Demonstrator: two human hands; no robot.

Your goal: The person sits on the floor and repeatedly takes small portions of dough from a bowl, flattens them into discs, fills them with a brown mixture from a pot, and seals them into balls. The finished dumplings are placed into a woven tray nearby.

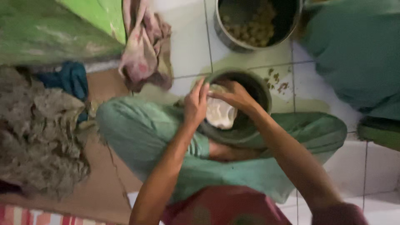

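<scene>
Over the round dark metal bowl (246,121) resting in the person's lap, the left hand (195,104) and right hand (233,95) both pinch a pale floppy sheet (220,112). It looks thin, could tear if tugged unevenly.

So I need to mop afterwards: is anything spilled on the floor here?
Yes. Small brownish bits lie scattered on the white tiled floor, between the bowl under both hands and the metal pot above it. A yellowish stain surrounds them.
</scene>
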